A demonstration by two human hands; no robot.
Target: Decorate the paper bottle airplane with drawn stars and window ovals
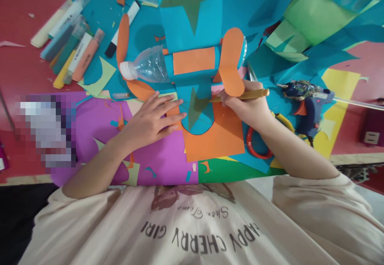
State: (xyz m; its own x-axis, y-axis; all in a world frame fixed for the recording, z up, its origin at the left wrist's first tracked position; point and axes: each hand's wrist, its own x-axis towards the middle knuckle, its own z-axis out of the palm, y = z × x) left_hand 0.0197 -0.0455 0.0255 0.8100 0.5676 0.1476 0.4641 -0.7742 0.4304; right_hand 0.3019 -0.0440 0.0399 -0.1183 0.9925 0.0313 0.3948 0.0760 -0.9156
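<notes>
My left hand [153, 118] lies flat with fingers spread on an orange and blue paper sheet [216, 137], pressing it down. My right hand [247, 107] is closed round a gold pen [255, 94] whose tip touches the blue paper shape [196, 113] on the orange sheet. Just beyond the hands lies a clear plastic bottle [148, 67] with a white cap, wrapped in blue paper with orange strips and orange paper fins [231, 63].
A blue glue gun [306, 101] lies to the right, red-handled scissors [259, 145] under my right wrist. Several markers [72, 45] lie at the upper left. Coloured paper sheets and scraps cover the red floor; a purple sheet [96, 129] lies under my left arm.
</notes>
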